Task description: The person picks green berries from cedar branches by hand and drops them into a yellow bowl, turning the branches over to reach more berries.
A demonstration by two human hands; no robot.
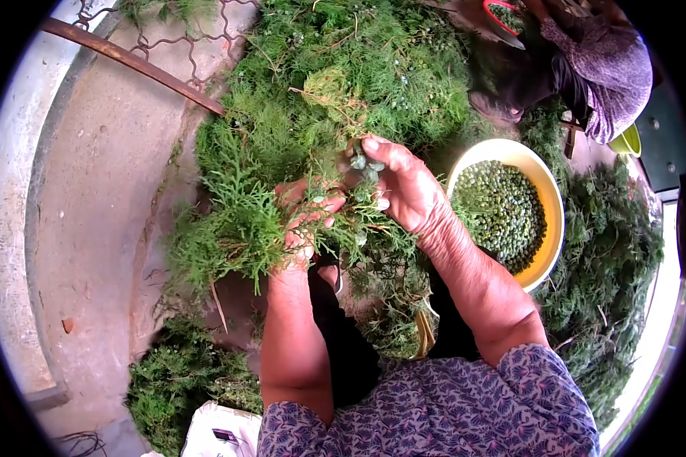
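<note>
A leafy green branch (240,221) is in my left hand (305,221), whose fingers are wrapped round its stems. Just right of it, my right hand (408,183) is closed in a pinch, with a few grey-green berries (367,165) between thumb and fingers. The branch's foliage spreads left of my left hand and below both hands. To the right of my right wrist stands a yellow basin (554,221), holding a heap of small green berries (503,213).
A large pile of cut branches (373,61) lies ahead, with more greenery (602,266) at right and lower left (183,381). Another person (602,76) sits at upper right near red-handled shears (503,19). A rusty bar (137,65) crosses the upper left; a white bag (217,430) lies below.
</note>
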